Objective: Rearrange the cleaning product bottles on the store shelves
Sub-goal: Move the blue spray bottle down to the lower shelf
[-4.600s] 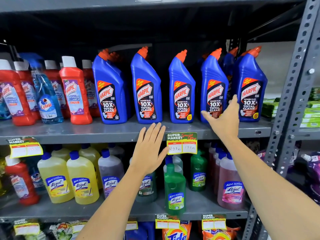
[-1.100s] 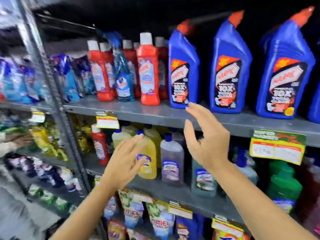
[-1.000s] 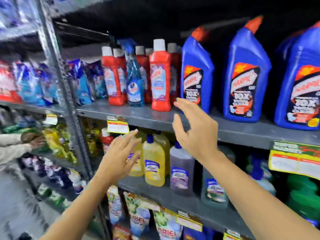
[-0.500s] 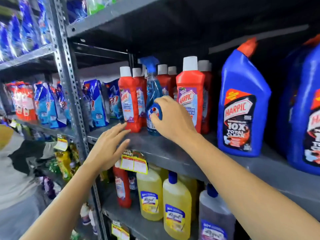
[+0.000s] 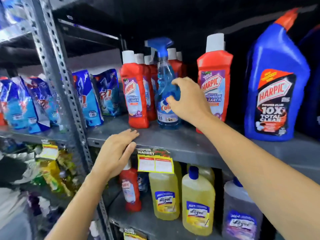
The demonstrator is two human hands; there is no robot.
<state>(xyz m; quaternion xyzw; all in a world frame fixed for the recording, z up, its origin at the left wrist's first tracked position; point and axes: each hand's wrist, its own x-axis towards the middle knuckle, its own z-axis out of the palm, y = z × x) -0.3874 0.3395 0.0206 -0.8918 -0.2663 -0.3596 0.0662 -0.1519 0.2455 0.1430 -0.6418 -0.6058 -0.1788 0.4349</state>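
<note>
A clear blue Colin spray bottle (image 5: 165, 94) stands upright on the grey middle shelf (image 5: 181, 144) between red Harpic bathroom cleaner bottles. My right hand (image 5: 187, 100) wraps its fingers around the spray bottle's body from the right. One red Harpic bottle (image 5: 136, 94) stands to its left, with more behind it, and another red bottle (image 5: 213, 84) stands to its right, partly hidden by my hand. A tall blue Harpic bottle (image 5: 275, 87) stands at the far right. My left hand (image 5: 115, 153) rests with fingers apart on the shelf's front edge, holding nothing.
A perforated grey upright post (image 5: 58, 80) separates this bay from blue detergent pouches (image 5: 90, 99) on the left. Below the shelf stand yellow Lizol bottles (image 5: 197, 201), a small red bottle (image 5: 130, 189) and a purple Lizol bottle (image 5: 242, 215). A yellow price tag (image 5: 155, 163) hangs from the shelf edge.
The view has swung left from the blue Harpic row to the red bottles. My right hand reached the spray bottle and closed on it; my left hand rose to the shelf edge.
</note>
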